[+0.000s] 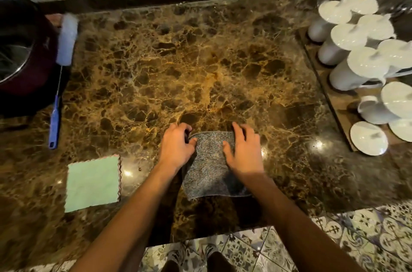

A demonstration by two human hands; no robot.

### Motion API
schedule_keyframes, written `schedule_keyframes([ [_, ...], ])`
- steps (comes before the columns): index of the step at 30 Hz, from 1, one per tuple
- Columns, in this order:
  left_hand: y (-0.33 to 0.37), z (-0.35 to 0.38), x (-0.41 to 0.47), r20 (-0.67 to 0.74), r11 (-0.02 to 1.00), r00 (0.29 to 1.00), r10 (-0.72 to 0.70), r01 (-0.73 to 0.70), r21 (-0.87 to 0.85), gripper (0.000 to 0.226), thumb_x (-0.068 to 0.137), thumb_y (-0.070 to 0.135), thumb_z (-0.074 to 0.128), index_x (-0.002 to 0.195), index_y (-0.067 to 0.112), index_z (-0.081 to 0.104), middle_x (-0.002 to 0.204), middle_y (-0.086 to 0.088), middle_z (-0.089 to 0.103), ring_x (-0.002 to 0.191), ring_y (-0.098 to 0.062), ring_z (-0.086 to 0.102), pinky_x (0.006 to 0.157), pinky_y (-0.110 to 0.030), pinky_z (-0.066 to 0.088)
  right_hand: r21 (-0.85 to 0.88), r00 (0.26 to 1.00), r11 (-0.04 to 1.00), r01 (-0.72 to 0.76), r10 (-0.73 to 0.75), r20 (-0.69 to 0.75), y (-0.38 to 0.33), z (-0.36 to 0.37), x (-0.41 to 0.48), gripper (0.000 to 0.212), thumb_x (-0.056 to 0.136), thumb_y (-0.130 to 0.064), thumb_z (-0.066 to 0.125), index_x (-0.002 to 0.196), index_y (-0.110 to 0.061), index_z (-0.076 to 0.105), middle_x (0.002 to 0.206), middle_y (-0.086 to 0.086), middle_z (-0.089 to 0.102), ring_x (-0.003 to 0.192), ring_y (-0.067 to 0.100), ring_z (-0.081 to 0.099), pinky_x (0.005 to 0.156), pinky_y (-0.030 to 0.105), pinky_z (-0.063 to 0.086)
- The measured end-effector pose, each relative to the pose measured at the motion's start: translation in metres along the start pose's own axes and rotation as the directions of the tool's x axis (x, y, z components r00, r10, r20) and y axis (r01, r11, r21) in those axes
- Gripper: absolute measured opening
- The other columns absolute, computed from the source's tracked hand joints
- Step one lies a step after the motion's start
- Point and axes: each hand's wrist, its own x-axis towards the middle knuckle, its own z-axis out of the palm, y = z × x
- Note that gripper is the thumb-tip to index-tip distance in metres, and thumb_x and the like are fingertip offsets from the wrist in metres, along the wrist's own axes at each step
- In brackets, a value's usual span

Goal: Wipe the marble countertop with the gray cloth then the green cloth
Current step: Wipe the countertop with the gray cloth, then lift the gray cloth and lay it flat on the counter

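Both forearms reach fwd over brown veined marble countertop (211, 60). Left hand (176, 147) fingers curled, pinching far-left corner of square gray knit cloth (209, 167); right hand (244, 151) spread flat on its right side. Pale green scallop-edged cloth (93, 182) lies flat, left, apart.

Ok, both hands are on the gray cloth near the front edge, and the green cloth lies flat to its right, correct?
Not quite. In the head view the green cloth lies flat to the left of the gray cloth, not the right. Both the left hand and right hand are on the gray cloth.
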Motion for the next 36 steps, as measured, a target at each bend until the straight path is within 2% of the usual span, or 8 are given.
schedule_keyframes([
  [3,0.001,-0.005,0.001,0.042,0.999,0.998,-0.042,0.043,-0.012,0.016,0.087,0.018,0.077,0.085,0.024,0.063,0.099,-0.003,0.052,0.094,-0.025,0.059,0.081,-0.027,0.04,-0.043,0.997,0.999,0.006,-0.003,0.075,0.008,-0.016,0.028,0.052,0.099,-0.028,0.062,0.146,-0.011,0.047,0.137,0.017,0.053,0.123,0.034,0.05,0.104,0.043,0.043],
  [7,0.0,-0.013,0.001,0.058,0.998,0.998,-0.014,0.018,-0.055,0.019,0.09,0.017,0.073,0.08,0.026,0.059,0.086,0.003,0.062,0.08,-0.015,0.056,0.069,-0.026,0.039,-0.105,0.977,0.994,0.002,0.02,0.21,0.009,-0.036,0.041,0.024,0.095,-0.02,0.066,0.118,-0.021,0.062,0.12,0.011,0.063,0.111,0.031,0.06,0.095,0.04,0.051],
  [11,-0.003,-0.024,0.001,0.044,0.962,0.998,-0.037,0.047,-0.27,0.021,0.088,0.018,0.077,0.075,0.028,0.065,0.065,0.015,0.063,0.063,0.0,0.057,0.062,-0.025,0.042,-0.048,0.972,0.999,-0.001,0.013,0.234,0.005,-0.049,0.04,0.01,0.095,-0.014,0.061,0.099,-0.023,0.064,0.108,0.008,0.066,0.103,0.029,0.064,0.093,0.039,0.051],
  [15,-0.005,-0.042,-0.009,0.098,0.809,0.994,-0.046,0.095,-0.581,0.017,0.087,0.005,0.078,0.077,0.017,0.07,0.067,0.0,0.059,0.06,-0.011,0.05,0.066,-0.029,0.041,0.178,0.977,0.979,-0.097,0.06,0.206,-0.007,-0.063,0.037,0.018,0.094,-0.006,0.058,0.092,-0.022,0.067,0.09,0.003,0.075,0.088,0.022,0.069,0.089,0.038,0.056],
  [22,-0.028,-0.099,-0.023,0.034,0.7,0.999,-0.021,0.039,-0.713,0.005,0.086,0.0,0.077,0.088,0.004,0.074,0.078,-0.005,0.068,0.073,-0.014,0.059,0.07,-0.025,0.049,0.254,0.99,0.967,-0.006,-0.03,0.135,-0.055,-0.087,0.037,0.02,0.099,-0.01,0.063,0.109,-0.022,0.076,0.111,0.0,0.075,0.104,0.017,0.067,0.1,0.03,0.047],
  [27,-0.058,-0.158,-0.025,-0.086,0.745,0.994,0.069,-0.109,-0.658,0.013,0.085,-0.006,0.075,0.088,0.007,0.073,0.077,0.003,0.067,0.063,0.004,0.057,0.066,-0.015,0.045,0.25,0.986,0.957,0.144,-0.161,0.048,-0.112,-0.095,0.04,0.023,0.099,-0.008,0.061,0.113,-0.017,0.076,0.115,0.004,0.076,0.108,0.023,0.068,0.098,0.033,0.048],
  [32,-0.102,-0.22,-0.01,-0.168,0.788,0.981,0.096,-0.178,-0.589,0.016,0.087,-0.004,0.074,0.089,0.012,0.073,0.077,-0.001,0.067,0.068,-0.007,0.057,0.068,-0.033,0.049,0.241,0.967,0.938,0.249,-0.255,-0.007,-0.183,-0.087,0.052,0.027,0.099,-0.002,0.058,0.116,-0.014,0.075,0.12,0.005,0.075,0.118,0.022,0.064,0.101,0.026,0.041],
  [36,-0.138,-0.256,0.001,-0.213,0.814,0.971,0.109,-0.21,-0.541,0.015,0.088,0.002,0.075,0.092,0.016,0.075,0.075,0.006,0.069,0.062,0.001,0.057,0.069,-0.027,0.047,0.228,0.957,0.93,0.287,-0.288,-0.032,-0.23,-0.08,0.064,0.03,0.098,-0.001,0.057,0.117,-0.017,0.075,0.12,0.003,0.075,0.116,0.021,0.064,0.094,0.021,0.04],
])
